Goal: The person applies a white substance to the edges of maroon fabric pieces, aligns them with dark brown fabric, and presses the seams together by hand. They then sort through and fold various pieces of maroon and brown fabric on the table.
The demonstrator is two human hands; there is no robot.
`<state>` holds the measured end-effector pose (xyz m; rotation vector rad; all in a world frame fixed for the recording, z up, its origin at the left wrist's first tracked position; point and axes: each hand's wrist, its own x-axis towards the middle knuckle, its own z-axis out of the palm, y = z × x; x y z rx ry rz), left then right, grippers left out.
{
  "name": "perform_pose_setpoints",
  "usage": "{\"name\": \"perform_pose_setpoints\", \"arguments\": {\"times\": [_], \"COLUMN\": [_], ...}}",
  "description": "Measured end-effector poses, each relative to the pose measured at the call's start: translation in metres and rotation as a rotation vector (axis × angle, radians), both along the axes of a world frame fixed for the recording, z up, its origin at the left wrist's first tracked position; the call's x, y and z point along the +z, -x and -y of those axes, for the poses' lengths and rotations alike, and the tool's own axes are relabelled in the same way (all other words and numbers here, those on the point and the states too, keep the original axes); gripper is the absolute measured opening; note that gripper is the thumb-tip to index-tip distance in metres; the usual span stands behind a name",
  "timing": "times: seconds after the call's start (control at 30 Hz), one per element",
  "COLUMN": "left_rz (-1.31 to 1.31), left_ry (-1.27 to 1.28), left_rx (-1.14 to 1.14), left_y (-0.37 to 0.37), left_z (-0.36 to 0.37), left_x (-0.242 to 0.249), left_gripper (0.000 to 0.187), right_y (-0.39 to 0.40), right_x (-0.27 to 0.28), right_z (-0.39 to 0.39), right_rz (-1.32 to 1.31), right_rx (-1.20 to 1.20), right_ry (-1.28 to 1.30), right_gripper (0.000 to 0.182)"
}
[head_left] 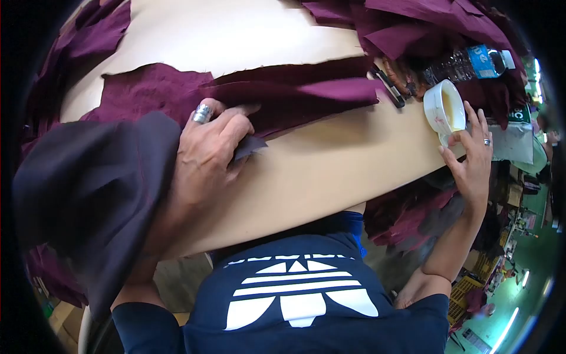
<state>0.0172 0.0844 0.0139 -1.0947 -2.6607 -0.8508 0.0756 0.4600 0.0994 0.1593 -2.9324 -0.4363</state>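
Observation:
My left hand [212,135] is closed over a dark purple-grey cloth [100,183], a corner of which pokes out between the thumb and fingers. The rest of that cloth drapes over my wrist and forearm at the left. A band of metal rings sits on one finger. Just beyond the knuckles lies a maroon fabric piece [289,97], spread along the table. At the right, my right hand [473,147] has thumb and fingers around the near side of a small white cup [435,111]. Yellowish liquid shows inside the cup, which looks tilted in this view.
Black pens [389,88] lie left of the cup, beside a brown tangled item. A plastic bottle [469,64] with a blue label rests on its side behind it. Maroon fabric heaps [413,26] occupy the far edge. The pale table's [330,159] near edge runs before my torso.

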Motion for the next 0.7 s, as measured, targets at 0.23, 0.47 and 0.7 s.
{"name": "perform_pose_setpoints", "arguments": {"times": [0.23, 0.47, 0.7], "left_rz": [0.055, -0.034, 0.099], "left_ry": [0.034, 0.041, 0.038], "left_rx": [0.112, 0.127, 0.134], "left_y": [-0.003, -0.001, -0.001], "left_z": [0.000, 0.001, 0.002], "left_x": [0.001, -0.004, 0.004], "left_gripper": [0.028, 0.034, 0.034], "right_y": [0.017, 0.056, 0.076], "right_x": [-0.043, -0.086, -0.097], "right_z": [0.097, 0.102, 0.098], "right_rz": [0.101, 0.045, 0.016], "right_rx": [0.262, 0.074, 0.064], "right_ry": [0.881, 1.249, 1.088], "right_gripper": [0.027, 0.036, 0.032]}}
